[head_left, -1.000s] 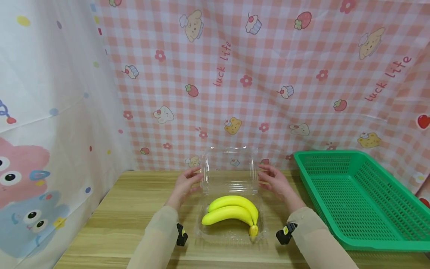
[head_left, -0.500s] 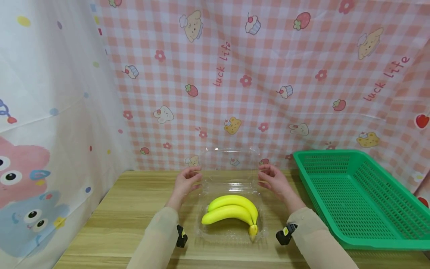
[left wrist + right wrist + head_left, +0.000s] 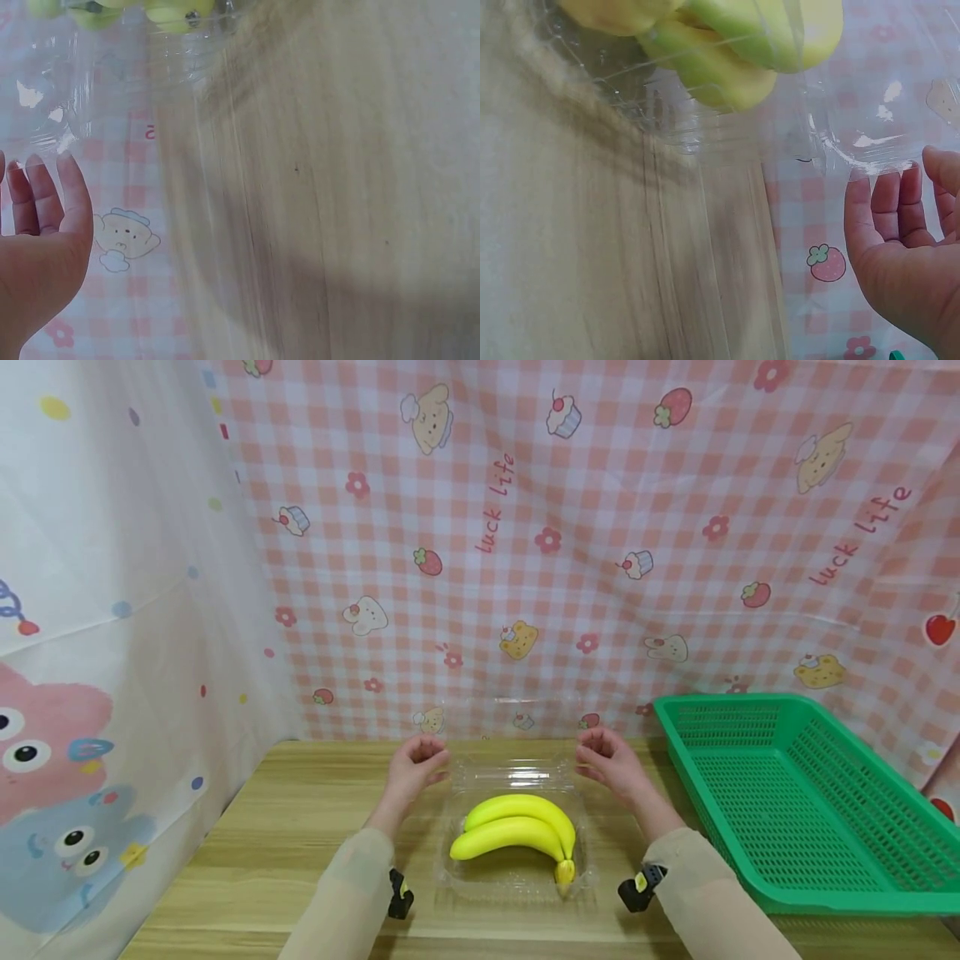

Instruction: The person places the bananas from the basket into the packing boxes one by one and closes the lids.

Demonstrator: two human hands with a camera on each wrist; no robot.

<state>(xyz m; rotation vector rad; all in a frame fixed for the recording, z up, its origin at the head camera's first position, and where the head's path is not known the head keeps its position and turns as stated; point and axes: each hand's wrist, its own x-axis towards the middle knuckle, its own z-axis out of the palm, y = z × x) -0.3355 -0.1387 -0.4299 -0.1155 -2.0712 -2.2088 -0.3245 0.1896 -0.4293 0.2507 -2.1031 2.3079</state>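
Slipping looked the likeliest trouble: the thin clear lid, folded back at the frame's centre, could have dropped or twisted if let go unevenly from side to side. The left hand and right hand, either side of it, were cupped loosely, fingers softly bent at its edges; whether they had any firm hold could not be told. The bananas lay in the clear container at lower centre. Counted: one container, one green basket at the right, two hands, two wrist cameras, two bananas plain from above; a third was uncertain.
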